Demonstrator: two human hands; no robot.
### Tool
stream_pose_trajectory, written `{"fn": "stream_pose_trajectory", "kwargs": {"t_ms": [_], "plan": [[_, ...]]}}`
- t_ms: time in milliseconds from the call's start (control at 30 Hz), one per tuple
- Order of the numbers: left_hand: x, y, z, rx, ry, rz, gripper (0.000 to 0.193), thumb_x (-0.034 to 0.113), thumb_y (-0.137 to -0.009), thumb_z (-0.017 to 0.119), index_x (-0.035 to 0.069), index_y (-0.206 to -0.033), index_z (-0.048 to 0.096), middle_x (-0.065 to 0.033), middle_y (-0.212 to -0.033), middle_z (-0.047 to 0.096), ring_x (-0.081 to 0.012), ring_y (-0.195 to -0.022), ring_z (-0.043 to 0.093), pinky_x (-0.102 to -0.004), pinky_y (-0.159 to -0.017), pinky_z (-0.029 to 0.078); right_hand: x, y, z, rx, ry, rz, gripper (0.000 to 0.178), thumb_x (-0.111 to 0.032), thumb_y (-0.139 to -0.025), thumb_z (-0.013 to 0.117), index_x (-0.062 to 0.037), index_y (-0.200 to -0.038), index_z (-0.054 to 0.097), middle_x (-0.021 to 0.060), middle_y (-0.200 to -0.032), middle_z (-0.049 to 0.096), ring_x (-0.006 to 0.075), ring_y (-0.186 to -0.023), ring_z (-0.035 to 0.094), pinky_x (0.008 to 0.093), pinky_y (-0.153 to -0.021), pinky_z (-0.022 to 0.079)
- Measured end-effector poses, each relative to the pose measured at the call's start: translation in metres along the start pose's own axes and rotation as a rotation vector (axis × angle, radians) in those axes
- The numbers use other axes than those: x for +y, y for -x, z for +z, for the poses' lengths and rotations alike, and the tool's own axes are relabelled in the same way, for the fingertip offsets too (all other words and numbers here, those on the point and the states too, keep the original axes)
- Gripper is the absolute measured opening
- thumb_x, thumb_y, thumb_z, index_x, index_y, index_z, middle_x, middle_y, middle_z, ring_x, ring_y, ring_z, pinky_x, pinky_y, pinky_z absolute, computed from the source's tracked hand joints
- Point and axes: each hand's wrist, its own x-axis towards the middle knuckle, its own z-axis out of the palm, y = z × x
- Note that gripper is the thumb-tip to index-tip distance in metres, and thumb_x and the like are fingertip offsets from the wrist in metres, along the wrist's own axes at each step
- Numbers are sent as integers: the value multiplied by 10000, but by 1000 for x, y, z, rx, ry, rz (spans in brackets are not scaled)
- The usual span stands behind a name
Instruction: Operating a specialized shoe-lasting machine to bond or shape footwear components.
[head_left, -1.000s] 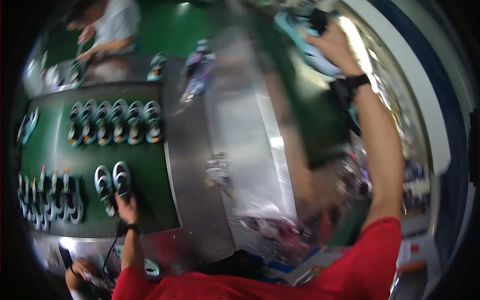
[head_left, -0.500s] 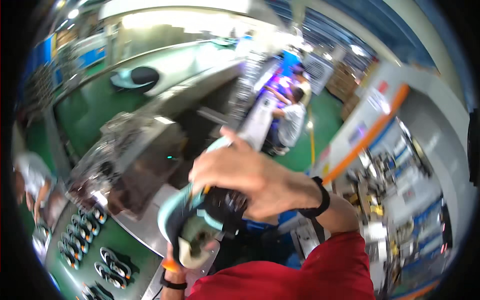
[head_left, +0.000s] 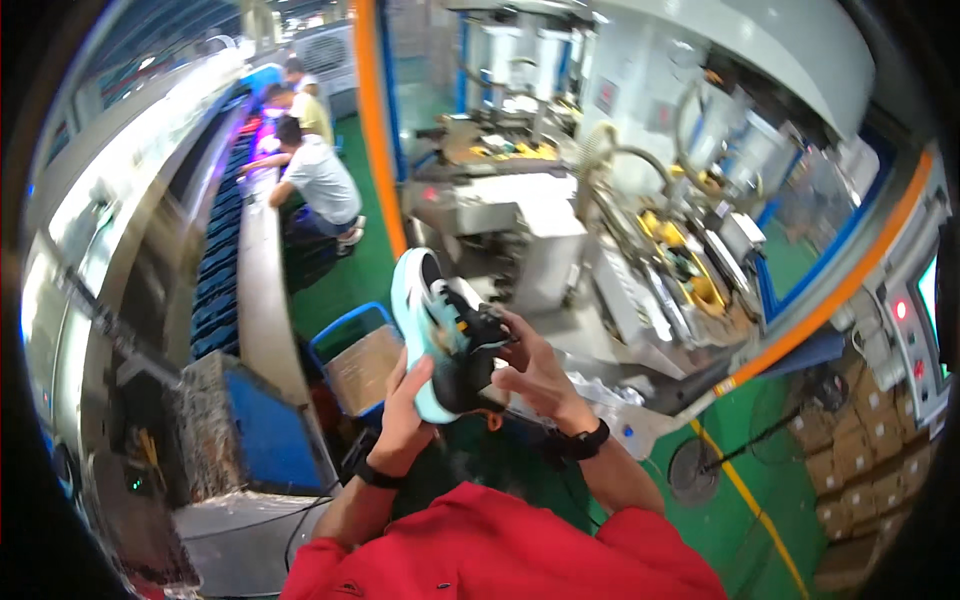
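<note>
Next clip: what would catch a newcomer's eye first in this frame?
Dead centre, a black shoe with a pale turquoise sole is held up in both hands, the left hand under its heel end and the right hand on its upper. Behind it to the right stands a grey machine with yellow parts. At upper left, people bend over a long conveyor line.

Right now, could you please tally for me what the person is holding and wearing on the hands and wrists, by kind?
Shoe: 1, held in both hands, left hand and right hand.
Black wristbands: 2, left wristband and right wristband.
Total: 3.
</note>
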Motion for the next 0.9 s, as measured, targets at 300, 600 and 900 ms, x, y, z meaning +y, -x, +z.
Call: {"fn": "stream_pose_trajectory", "kwargs": {"t_ms": [300, 600, 900], "plan": [[-191, -172, 122, -363, -486, -441, 713, 432, -973, 526, -26, -1470, 299, -182, -1332, 519, -236, -1220, 519, -346, -1028, 416, -21, 107, -212, 1015, 202, -92, 511, -34, -689, 729, 0, -1181, 596, 42, -1024, 631, 119, -889, 592, 259, -827, 482], [-371, -378, 134, -141, -1226, -157, 841, 391, -788, 739, -135, -1341, 386, -289, -1095, 641, -392, -1008, 641, -416, -877, 503, -38, 159, -231, 1522, 396, -153, 519, 34, -720, 616, 27, -1234, 542, 81, -1123, 583, 175, -983, 562, 311, -904, 460], [-362, -435, 125, 31, -1158, -321, 556, 92, -744, 639, -84, -1239, 456, -311, -1186, 561, -373, -1099, 580, -438, -933, 465, -93, 127, -305, 1571, 781, -30, 454, -17, -720, 653, 54, -1161, 575, 70, -1057, 592, 152, -935, 560, 287, -863, 461]]}}
